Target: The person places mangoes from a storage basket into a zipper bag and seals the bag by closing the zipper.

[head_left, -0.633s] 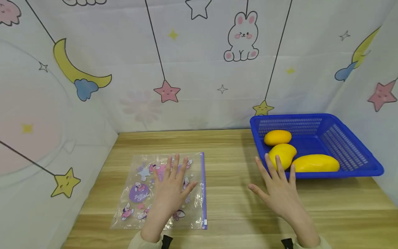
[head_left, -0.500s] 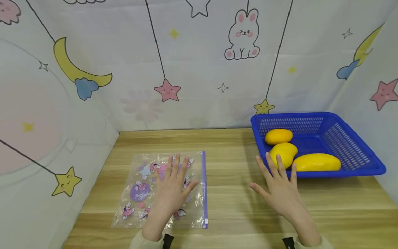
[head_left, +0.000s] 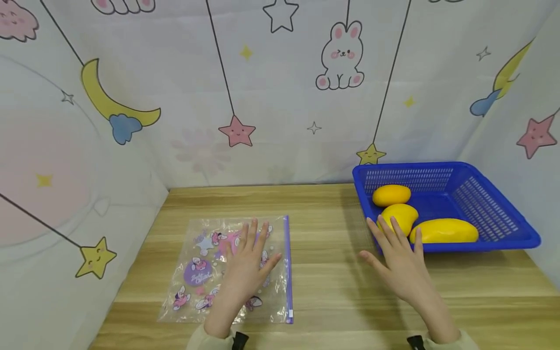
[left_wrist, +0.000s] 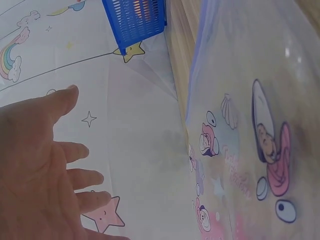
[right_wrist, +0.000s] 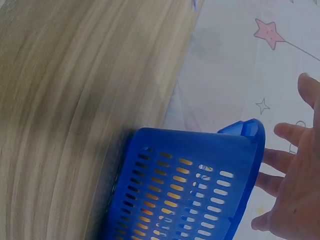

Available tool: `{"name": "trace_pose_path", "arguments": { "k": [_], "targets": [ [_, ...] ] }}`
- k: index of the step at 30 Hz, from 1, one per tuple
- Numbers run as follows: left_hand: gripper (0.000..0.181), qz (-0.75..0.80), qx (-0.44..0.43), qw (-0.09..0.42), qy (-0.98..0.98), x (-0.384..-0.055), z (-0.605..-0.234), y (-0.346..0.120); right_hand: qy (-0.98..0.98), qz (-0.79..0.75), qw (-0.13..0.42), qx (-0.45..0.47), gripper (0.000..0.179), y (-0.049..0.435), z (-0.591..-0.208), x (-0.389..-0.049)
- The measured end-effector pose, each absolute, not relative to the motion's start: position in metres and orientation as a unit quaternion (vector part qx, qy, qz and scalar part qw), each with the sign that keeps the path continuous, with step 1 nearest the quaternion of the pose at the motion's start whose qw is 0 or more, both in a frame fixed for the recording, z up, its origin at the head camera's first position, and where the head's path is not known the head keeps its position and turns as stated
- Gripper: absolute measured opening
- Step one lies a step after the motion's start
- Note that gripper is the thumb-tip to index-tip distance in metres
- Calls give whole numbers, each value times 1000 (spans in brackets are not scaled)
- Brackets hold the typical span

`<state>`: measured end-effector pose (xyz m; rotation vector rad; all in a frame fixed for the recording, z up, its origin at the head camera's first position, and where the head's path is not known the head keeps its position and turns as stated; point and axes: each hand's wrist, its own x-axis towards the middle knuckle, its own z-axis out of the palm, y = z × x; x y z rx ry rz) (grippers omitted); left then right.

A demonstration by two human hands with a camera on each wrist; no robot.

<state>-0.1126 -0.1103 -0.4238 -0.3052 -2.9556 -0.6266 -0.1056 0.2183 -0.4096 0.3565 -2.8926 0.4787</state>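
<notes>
My left hand hovers over a clear zip bag with pink and purple cartoon prints and a purple slider strip. The left wrist view shows the bag apart from the spread fingers. My right hand, also spread, is held in front of a blue plastic basket. Three yellow mangoes lie in the basket: a small one, a rounder one partly behind my fingertips, and a long one. Neither hand holds anything.
Wood-grain table lies between the bag and the basket. A white cloth printed with stars, moons and a rabbit encloses the back and sides. The basket's slotted side wall rises near my right fingers.
Both hands have drifted slightly to the right, fingers still spread. The camera view has shifted a little. Bag, basket and mangoes stay where they were.
</notes>
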Motion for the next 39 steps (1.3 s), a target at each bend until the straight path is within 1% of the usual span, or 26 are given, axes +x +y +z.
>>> {"name": "trace_pose_path", "arguments": {
  "k": [4, 18, 30, 39],
  "targets": [
    [78, -216, -102, 45, -970, -112, -424, -110, -970, 183, 108, 117, 67, 226, -411, -107],
    [75, -241, -117, 53, -962, -118, -416, -101, -955, 228, 141, 124, 61, 240, -411, -115],
    [74, -253, -111, 61, -959, -123, -421, -94, -953, 230, 158, 121, 58, 254, -408, -117],
    [73, -271, -115, 65, -953, -130, -431, -90, -949, 235, 169, 122, 56, 269, -407, -121]
  ]
}}
